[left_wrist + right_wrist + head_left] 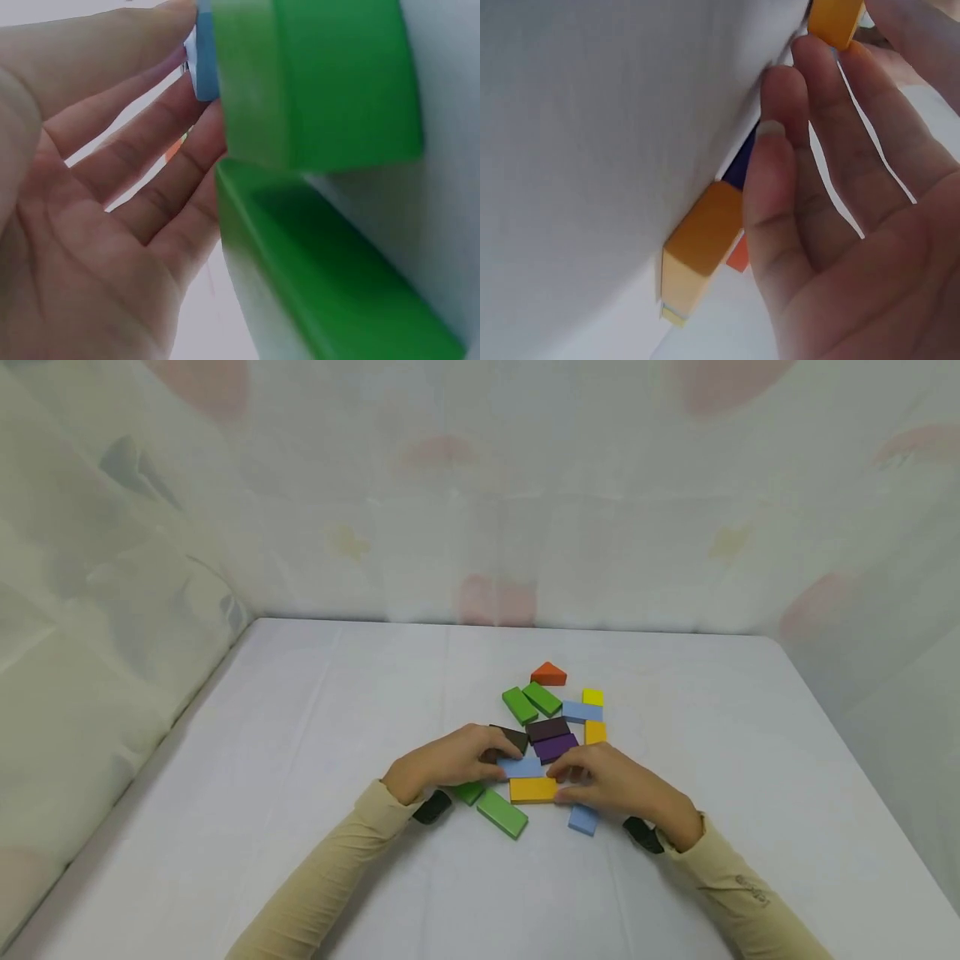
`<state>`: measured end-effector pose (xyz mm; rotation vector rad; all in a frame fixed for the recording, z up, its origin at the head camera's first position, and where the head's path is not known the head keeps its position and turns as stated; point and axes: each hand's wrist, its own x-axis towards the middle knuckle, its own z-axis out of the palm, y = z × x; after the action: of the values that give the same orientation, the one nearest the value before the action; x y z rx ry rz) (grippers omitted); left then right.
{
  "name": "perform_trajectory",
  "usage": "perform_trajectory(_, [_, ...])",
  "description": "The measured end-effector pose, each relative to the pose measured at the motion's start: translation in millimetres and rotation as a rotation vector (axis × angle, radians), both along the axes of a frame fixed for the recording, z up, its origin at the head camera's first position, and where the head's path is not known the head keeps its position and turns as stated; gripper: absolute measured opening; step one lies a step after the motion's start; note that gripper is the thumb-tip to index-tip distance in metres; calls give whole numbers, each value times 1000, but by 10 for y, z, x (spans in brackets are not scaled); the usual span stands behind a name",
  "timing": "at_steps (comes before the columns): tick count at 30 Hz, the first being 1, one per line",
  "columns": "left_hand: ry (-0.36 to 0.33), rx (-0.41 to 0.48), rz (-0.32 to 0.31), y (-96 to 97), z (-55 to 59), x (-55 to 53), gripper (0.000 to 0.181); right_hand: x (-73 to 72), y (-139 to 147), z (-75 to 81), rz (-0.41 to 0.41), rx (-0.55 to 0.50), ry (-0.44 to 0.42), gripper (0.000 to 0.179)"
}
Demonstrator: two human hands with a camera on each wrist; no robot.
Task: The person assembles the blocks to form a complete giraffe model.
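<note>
Near the middle of the pile, a light blue block point(521, 767) lies flat against the far side of an orange-yellow block point(533, 791). My left hand point(468, 753) pinches the light blue block's left end between thumb and fingers; the left wrist view also shows this blue block point(204, 56) at the thumb tip. My right hand point(621, 783) has thumb and fingertips around the right end of the orange-yellow block, seen as an orange block point(835, 21) in the right wrist view. Just beyond lie a purple block point(556, 747) and a dark brown block point(548, 729).
Two green blocks point(502, 814) lie below my left hand, and a blue block point(582, 820) beneath my right. Farther back are two more green blocks point(542, 699), a red triangular block point(548, 675), a light blue block point(582, 712) and yellow blocks point(593, 697) on the white table point(337, 693).
</note>
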<state>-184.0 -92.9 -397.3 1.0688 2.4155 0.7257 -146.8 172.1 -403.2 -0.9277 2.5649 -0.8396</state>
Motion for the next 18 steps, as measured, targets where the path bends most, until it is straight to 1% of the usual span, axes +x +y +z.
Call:
perform_trajectory(3, [13, 5, -13, -2, -17, -7, 33, 12, -21, -13, 0, -17, 5, 27])
perform_trajectory(8, [26, 6, -29, 12, -4, 5, 32, 35, -56, -25, -8, -29, 23, 24])
perform_trajectory(18, [39, -5, -26, 27, 2, 19, 31, 56, -74, -29, -34, -17, 56, 24])
